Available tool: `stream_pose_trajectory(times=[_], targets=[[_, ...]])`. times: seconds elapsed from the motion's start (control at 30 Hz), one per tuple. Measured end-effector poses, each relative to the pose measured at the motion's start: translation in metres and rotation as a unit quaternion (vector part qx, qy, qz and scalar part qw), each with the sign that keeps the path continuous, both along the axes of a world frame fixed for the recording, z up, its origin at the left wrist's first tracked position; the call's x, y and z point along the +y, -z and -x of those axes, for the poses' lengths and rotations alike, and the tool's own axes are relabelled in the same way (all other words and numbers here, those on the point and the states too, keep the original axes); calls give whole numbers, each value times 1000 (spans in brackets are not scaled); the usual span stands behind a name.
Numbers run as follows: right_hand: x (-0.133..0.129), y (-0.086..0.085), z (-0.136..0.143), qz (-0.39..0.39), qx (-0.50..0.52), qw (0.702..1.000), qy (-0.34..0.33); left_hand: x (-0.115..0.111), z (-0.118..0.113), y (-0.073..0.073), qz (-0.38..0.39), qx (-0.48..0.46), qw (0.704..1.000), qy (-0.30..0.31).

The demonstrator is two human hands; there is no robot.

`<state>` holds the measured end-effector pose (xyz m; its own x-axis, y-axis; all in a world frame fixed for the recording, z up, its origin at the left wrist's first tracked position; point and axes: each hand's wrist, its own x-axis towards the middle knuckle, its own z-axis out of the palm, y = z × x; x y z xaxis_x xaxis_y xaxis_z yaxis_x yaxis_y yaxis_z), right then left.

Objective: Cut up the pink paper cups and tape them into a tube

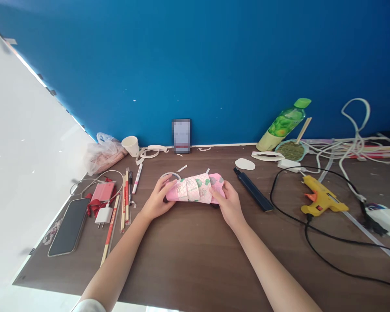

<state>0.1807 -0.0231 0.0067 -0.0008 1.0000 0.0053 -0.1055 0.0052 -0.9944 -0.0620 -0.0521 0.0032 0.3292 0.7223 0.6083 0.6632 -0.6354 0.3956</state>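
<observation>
Between my two hands, just above the dark brown table, is a pink paper piece [195, 189] with green leaf prints. Overlapping layers show along it, and its right end is wavy. My left hand [160, 197] grips the left end, thumb on the near face and fingers at the top. My right hand [229, 203] holds the right end, with its thumb across the front. The underside of the piece is hidden. Behind it, a white ring [171, 174] shows in part near my left fingers.
A yellow glue gun [323, 197] with a black cord lies right, beside a dark blue stick-shaped tool [253, 190]. A bottle [283, 125] leans on the blue wall. Left are chopsticks [123, 203], a marker [137, 178], a phone [69, 227] and a paper cup [130, 145].
</observation>
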Motion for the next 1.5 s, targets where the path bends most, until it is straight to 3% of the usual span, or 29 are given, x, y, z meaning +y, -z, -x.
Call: stream_pose_trajectory(times=[0.23, 0.37, 0.73, 1.03, 1.5], targets=[[1, 2, 1, 4, 26, 1000, -13, 1, 0, 0, 57, -38, 998, 0], [2, 2, 0, 20, 69, 997, -34, 1, 1, 1, 57, -46, 997, 5], [3, 5, -3, 18, 38, 999, 0, 1, 2, 0, 54, -42, 998, 11], [8, 8, -3, 84, 184, 979, -37, 1, 2, 1, 43, -51, 998, 13], [5, 0, -2, 96, 188, 975, -76, 2, 4, 1, 56, -60, 997, 10]])
